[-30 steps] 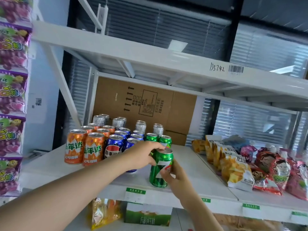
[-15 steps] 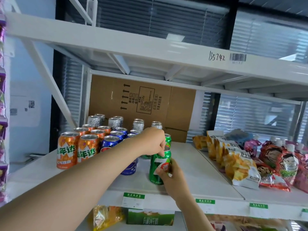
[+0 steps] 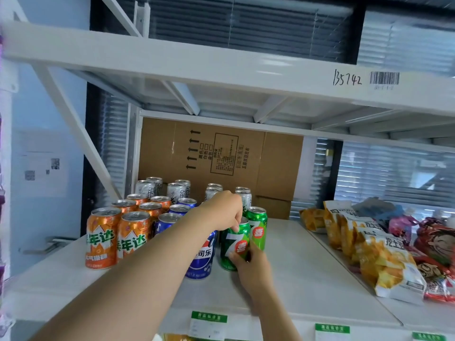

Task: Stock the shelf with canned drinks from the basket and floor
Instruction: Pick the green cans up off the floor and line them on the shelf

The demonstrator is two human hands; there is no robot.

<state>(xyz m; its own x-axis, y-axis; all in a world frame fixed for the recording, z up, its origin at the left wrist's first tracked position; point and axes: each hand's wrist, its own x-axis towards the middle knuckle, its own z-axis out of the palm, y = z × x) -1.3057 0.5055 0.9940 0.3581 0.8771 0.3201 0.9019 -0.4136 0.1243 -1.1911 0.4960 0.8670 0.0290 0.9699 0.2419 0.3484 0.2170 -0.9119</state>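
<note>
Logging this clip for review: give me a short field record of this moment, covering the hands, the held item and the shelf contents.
Setting: white shelf, cardboard box at the back
Left hand: grips front green can by its top
Right hand: holds the same can low on its side
Can state: upright, at the shelf surface, right of a blue can, in front of a second green can
Other cans: orange cans at left, silver cans at back
Right side: snack bags

Your green can stands upright on the shelf, beside the blue can, just before the rear green can.
</note>
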